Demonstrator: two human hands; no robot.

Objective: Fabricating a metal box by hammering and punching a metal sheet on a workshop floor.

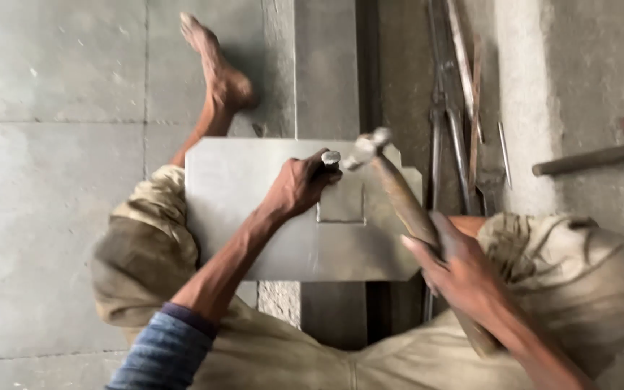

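Note:
A flat grey metal sheet point(254, 188) with clipped corners lies on a steel beam point(326, 72) between my knees. My left hand point(296, 186) is closed around a short metal chisel point(330, 159), held upright on the sheet at a cut rectangular outline point(341, 213). My right hand point(453, 263) grips the wooden handle of a hammer point(399, 191). The blurred hammer head point(366, 148) is just right of the chisel's top, touching or nearly touching it.
My bare left foot point(218, 72) rests on the stone floor beyond the sheet. Several long metal rods and tongs point(456, 108) lie to the right of the beam. A wooden-handled tool point(586, 160) lies at the far right.

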